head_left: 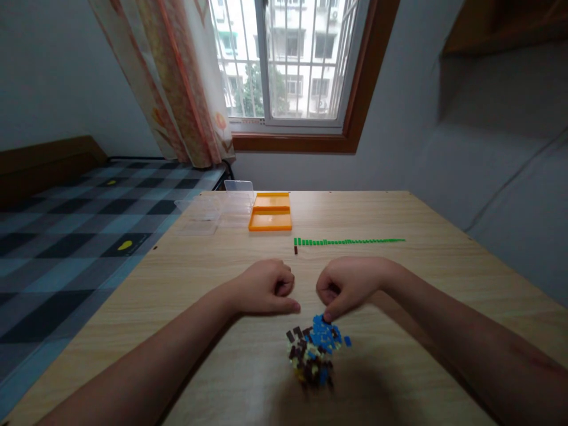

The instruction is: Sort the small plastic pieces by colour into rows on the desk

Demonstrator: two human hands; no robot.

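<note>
The pile of small bricks (316,350) lies on the table (399,367), directly below our hands. Our right hand (348,285) pinches a blue brick at the pile's top edge. Our left hand (266,287), loosely clenched and holding nothing we can see, rests just up-left of the pile. A green brick row (348,241) lies well beyond the pile.

The small heap of blue, brown and yellow toy bricks (314,349) is blurred, so no single brick can be told apart. Just behind the heap, the right hand (348,285) curls its fingers under, hiding whatever its grip holds; the left hand (266,287) beside it is a closed fist, its palm hidden. Farther behind the heap, the long green row of tiny pieces (348,241) is too small to count. Both forearms run off the lower edge.
</note>
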